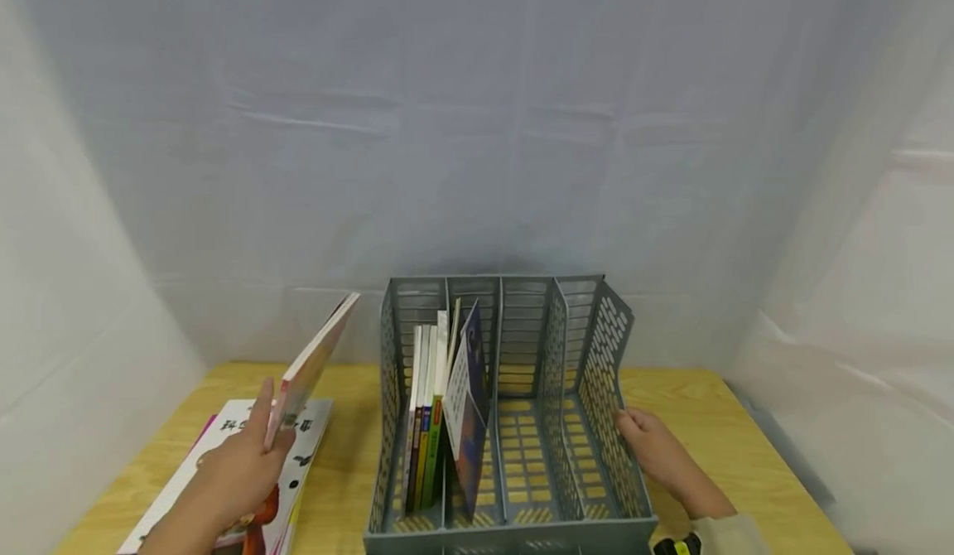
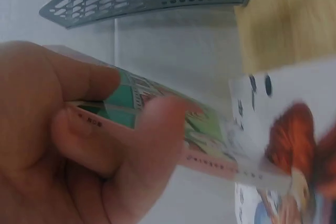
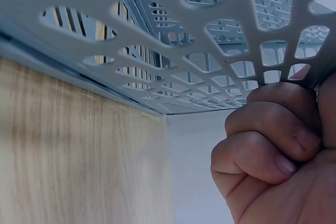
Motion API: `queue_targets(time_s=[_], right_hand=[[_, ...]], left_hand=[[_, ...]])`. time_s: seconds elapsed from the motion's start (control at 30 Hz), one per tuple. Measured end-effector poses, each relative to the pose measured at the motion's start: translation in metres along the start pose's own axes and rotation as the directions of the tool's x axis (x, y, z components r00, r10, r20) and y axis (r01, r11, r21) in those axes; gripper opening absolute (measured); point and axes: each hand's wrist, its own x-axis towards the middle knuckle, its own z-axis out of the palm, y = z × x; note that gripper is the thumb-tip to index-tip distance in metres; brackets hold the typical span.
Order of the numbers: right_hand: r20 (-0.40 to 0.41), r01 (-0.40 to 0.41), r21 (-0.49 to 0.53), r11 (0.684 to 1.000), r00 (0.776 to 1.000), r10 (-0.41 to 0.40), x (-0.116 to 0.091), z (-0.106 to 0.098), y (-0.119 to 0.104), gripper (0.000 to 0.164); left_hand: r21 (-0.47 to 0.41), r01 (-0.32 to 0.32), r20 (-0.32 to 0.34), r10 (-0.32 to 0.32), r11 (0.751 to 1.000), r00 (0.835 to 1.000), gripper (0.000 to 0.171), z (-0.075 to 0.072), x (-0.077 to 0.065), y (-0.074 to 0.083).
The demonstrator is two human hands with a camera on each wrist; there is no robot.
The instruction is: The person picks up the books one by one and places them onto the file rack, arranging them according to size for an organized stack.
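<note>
My left hand (image 1: pixel 238 472) pinches a thin book (image 1: pixel 313 364) by its pale pink spine, fingers on one side and thumb on the other. The book is tilted in the air above a stack of books (image 1: pixel 313 447) at the left. In the left wrist view, the held book (image 2: pixel 210 166) shows a green, patterned cover. A grey slotted file rack (image 1: pixel 514 534) stands in the middle, with several thin books (image 1: pixel 423 422) upright in its left compartments. My right hand (image 1: pixel 659 456) grips the rack's right side wall; in the right wrist view, its curled fingers (image 3: pixel 257 150) touch the perforated panel.
One purple-covered book (image 1: pixel 474 406) leans in the rack's second compartment. Everything stands on a light wooden table (image 1: pixel 339 472). White sheeting (image 1: pixel 477 124) encloses the back and both sides. The right wrist carries a dark watch-like band (image 1: pixel 678 545).
</note>
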Motion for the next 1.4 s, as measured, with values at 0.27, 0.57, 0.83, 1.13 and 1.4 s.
queue_targets(time_s=[0.27,0.57,0.83,1.13,1.4], right_hand=[[-0.023,-0.019,-0.017,1.0,1.0,0.019,0.0,0.001,0.001,0.043],[0.003,0.0,0.002,1.0,1.0,0.0,0.0,-0.002,0.0,0.043],[0.019,0.018,0.019,1.0,1.0,-0.018,0.0,-0.001,0.0,0.044],[0.003,0.004,0.018,1.0,1.0,-0.004,-0.001,0.001,0.0,0.044],[-0.001,0.011,0.01,1.0,1.0,-0.011,0.0,0.001,-0.001,0.045]], left_hand=[[-0.075,0.024,-0.02,-0.025,0.997,0.999,0.082,0.007,0.001,0.013],[-0.023,-0.013,-0.071,0.011,1.0,0.997,0.041,0.013,0.003,0.012],[0.044,-0.023,-0.088,0.027,0.999,0.996,0.043,0.02,0.003,0.015],[0.093,-0.026,-0.135,0.038,0.995,0.99,0.05,0.025,0.007,0.016],[0.023,0.031,-0.154,-0.027,0.999,0.988,0.071,0.023,0.007,0.014]])
